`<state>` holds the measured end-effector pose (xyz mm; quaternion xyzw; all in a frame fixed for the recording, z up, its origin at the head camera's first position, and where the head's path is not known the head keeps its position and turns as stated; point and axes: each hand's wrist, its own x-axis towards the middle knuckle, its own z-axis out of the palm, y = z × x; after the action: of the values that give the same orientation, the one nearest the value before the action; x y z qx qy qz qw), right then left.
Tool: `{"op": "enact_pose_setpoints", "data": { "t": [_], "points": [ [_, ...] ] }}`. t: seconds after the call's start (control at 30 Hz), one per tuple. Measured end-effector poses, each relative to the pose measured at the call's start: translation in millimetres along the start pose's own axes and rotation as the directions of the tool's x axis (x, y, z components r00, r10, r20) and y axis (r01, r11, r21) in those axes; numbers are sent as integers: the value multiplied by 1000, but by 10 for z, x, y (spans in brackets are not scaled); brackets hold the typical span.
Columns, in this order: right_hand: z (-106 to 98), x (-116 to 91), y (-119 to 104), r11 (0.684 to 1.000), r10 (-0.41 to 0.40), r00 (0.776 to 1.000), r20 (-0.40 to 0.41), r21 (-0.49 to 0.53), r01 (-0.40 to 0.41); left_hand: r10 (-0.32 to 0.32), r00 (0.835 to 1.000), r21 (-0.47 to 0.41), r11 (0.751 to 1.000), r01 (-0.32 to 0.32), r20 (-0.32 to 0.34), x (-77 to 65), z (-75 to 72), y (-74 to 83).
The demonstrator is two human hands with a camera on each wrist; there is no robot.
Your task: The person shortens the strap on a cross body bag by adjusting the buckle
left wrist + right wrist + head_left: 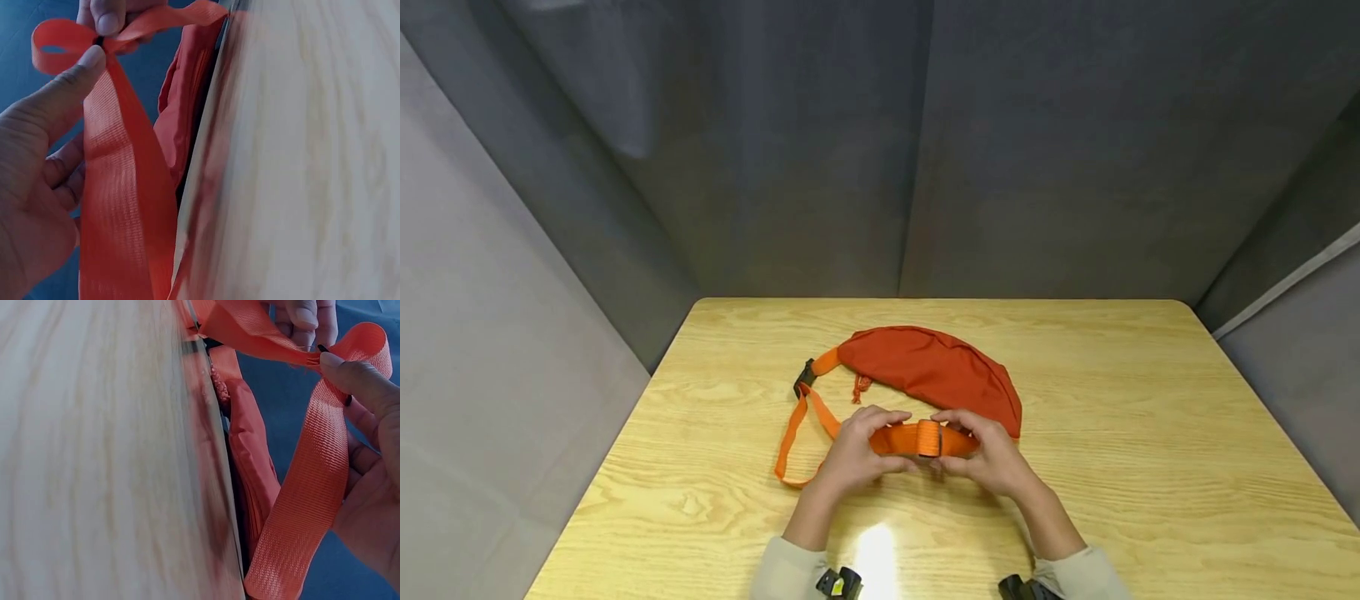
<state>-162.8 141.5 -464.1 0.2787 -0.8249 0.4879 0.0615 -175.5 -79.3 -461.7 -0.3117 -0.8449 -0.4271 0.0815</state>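
A red fanny pack (936,367) lies on the table with its orange strap (895,439) looped toward the person. Between the two hands, the strap is raised and folds into a small loop at a black slide adjuster (940,442). My left hand (859,450) pinches the strap just left of the adjuster, thumb and fingers on opposite edges. From the other side my right hand (992,454) pinches it at the adjuster. The right wrist view shows the right thumb (334,360) right at the dark bar, with the webbing (306,469) hanging below.
A black side-release buckle (805,377) joins the strap at the pack's left end. Near it lies an orange cord pull (861,387). The wooden table (1150,433) is bounded by a dark grey curtain (820,167) behind and lighter panels (497,333) beside it.
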Motion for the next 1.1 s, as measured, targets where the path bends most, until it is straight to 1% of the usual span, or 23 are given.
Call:
{"op": "enact_pose_setpoints", "data": {
  "t": [0.2,0.37,0.53,0.63,0.73,0.87,1.0,1.1],
  "points": [
    [13,2,39,1000,21,1000,-11,3,-21,-16,999,39,999,18,-29,-7,-37,0],
    [30,4,35,1000,21,999,-24,-15,-21,5,996,102,995,3,-85,7,-30,4],
    [36,2,15,1000,-3,1000,-29,-27,2,20,994,94,995,-11,-104,19,-28,4],
    [37,-1,14,1000,-11,1000,-22,-25,11,18,995,76,997,-11,-94,16,-38,2],
    [33,-7,10,1000,1,1000,-15,-24,-1,13,998,48,999,-9,-69,0,-59,-19],
    [18,-13,-21,1000,13,1000,-16,-27,-13,-18,999,0,1000,18,-44,-33,-124,-55],
    [-18,-10,-173,1000,4,1000,-19,-4,-4,-59,998,-36,998,58,-16,-58,-203,-66],
    [-55,-6,-309,1000,16,1000,-13,17,-15,-95,995,-60,994,96,5,-71,-240,-71]
  ]
}}
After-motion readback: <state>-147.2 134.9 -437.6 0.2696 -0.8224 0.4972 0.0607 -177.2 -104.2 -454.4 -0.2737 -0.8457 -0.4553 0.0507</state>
